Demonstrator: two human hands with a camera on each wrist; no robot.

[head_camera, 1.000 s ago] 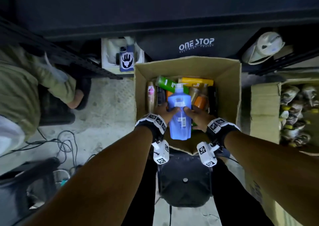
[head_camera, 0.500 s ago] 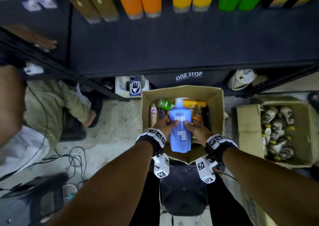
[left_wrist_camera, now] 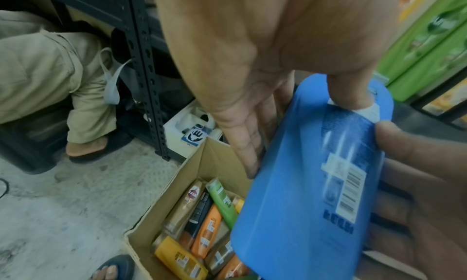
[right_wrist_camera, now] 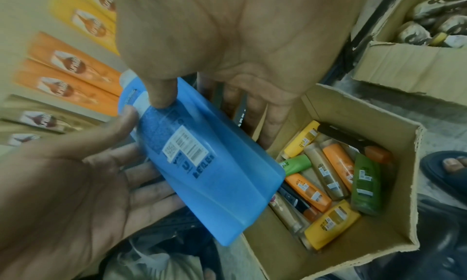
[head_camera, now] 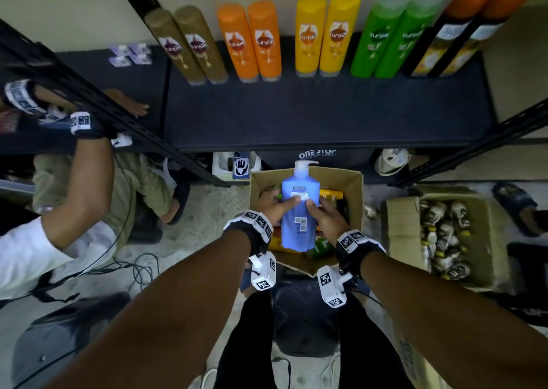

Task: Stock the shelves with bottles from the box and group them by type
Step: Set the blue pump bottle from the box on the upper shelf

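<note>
Only in the head view are the shelf [head_camera: 326, 115] and its rows of colored bottles [head_camera: 314, 35] seen, with the blue bottle [head_camera: 299, 210] held above the box [head_camera: 354, 187] by the left hand [head_camera: 271, 206] and right hand [head_camera: 324, 221]. In the left wrist view, small bottles [left_wrist_camera: 202, 220] are seen lying in the box, and the blue bottle's side is gripped with a thumb on its label. In the right wrist view, a second box [right_wrist_camera: 409, 64] is seen, and the bottle's other side is gripped the same way.

Blue pump bottle [head_camera: 299, 210]: big, white pump head pointing at frame top, barcode label facing camera, roughly upright, centre of head view, raised above the box [head_camera: 354, 192] and gripped from both sides.

Box: open brown cardboard carton, centre frame just below the shelf [head_camera: 326, 115] edge, holding a loose pile of lying bottles: yellow, orange, green, tan, black.

Shelf: dark board across upper frame. Standing in pairs along its back, left to right: tan bottles [head_camera: 189, 44], orange bottles [head_camera: 252, 41], yellow bottles [head_camera: 326, 35], green bottles [head_camera: 385, 38], black bottles with orange caps [head_camera: 456, 38]. Front of the board is bare.
</note>
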